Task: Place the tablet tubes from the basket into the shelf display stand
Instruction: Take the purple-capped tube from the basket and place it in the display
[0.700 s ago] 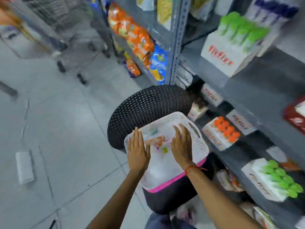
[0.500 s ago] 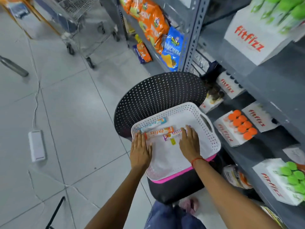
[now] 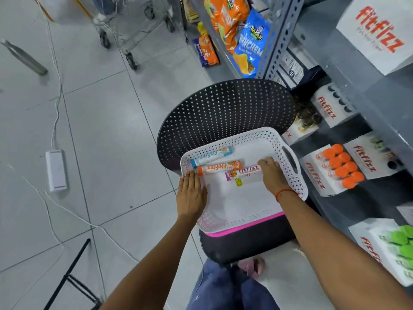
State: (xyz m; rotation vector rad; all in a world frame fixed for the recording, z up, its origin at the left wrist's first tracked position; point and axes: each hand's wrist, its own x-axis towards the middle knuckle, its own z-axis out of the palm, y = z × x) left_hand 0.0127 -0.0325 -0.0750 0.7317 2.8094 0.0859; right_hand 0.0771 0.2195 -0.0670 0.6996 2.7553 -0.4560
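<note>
From the head camera, three tablet tubes lie flat in the far end of a white basket (image 3: 288,139) with holes in its walls. The blue-capped tube (image 3: 211,156) lies farthest away. The orange tube (image 3: 219,167) lies just beside it, nearer the person. The purple tube (image 3: 243,173) lies next to that one, toward the right. All three say "fitfizz" on their sides.

The left hand (image 3: 191,195) lies flat and open on the basket's left rim. Its fingers are straight and it holds nothing. Its fingertips are close to the orange tube's cap. The right hand (image 3: 273,175) is inside the basket, palm down, with its fingers on the right end of the purple tube. I cannot tell if the fingers are closed around the tube.

The basket sits on a black chair (image 3: 223,108) with a dotted back. To the right, a grey shelf holds a white display stand (image 3: 317,175) with orange-capped tubes (image 3: 342,166) standing in its holes.
</note>
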